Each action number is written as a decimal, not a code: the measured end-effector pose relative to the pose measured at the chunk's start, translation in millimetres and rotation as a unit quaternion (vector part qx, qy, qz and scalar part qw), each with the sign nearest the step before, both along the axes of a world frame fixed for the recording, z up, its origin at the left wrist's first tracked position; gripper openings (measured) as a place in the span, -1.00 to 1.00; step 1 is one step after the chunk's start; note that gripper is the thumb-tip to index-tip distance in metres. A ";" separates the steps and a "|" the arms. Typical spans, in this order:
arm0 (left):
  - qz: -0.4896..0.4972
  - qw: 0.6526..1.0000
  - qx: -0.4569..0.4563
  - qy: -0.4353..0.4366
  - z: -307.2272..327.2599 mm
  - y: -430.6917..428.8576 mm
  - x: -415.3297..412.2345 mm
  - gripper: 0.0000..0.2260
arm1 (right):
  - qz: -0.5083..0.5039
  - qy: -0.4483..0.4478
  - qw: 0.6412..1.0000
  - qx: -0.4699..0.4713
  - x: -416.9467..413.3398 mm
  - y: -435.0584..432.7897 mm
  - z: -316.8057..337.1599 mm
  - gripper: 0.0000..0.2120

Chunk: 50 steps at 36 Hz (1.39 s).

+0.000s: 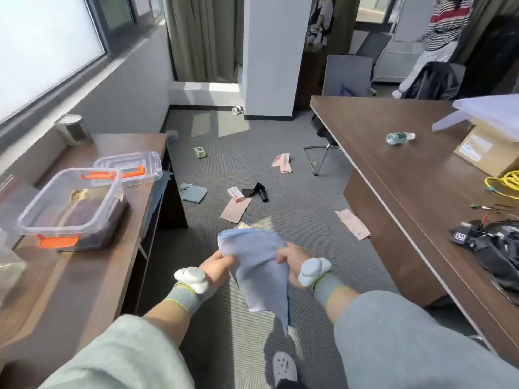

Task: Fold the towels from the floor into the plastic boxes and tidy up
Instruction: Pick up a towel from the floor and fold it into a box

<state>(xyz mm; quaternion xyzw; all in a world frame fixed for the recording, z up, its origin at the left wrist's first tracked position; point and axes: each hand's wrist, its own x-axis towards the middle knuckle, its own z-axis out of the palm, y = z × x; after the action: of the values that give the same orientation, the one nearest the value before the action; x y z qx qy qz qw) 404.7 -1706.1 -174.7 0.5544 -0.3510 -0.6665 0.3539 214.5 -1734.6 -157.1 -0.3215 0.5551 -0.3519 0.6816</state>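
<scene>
A light blue towel hangs in the air in front of me, above the carpet. My left hand pinches its left edge and my right hand grips its right edge. On the low table to my left stands an open plastic box with orange clips and brown cloth inside; a second clear box sits behind it. Pink towels and a grey-blue towel lie on the floor.
A long brown desk at right carries a water bottle, a cardboard carton, cables and a black bag. On the carpet lie a small red-white box, a black object and a green pack. A person stands far right.
</scene>
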 end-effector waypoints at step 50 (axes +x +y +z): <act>0.500 0.860 -0.083 0.050 44.2 -216.4 317.1 -0.68 | 0.360 0.044 0.931 -0.039 403.5 -374.1 29.4 -0.82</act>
<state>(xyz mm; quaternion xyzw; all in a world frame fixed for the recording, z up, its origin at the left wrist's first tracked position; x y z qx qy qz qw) 721.7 -1922.5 -130.6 0.5896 -0.0622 -0.3950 0.7018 618.1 -2108.6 -127.7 -0.5409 0.4174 -0.0902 0.7246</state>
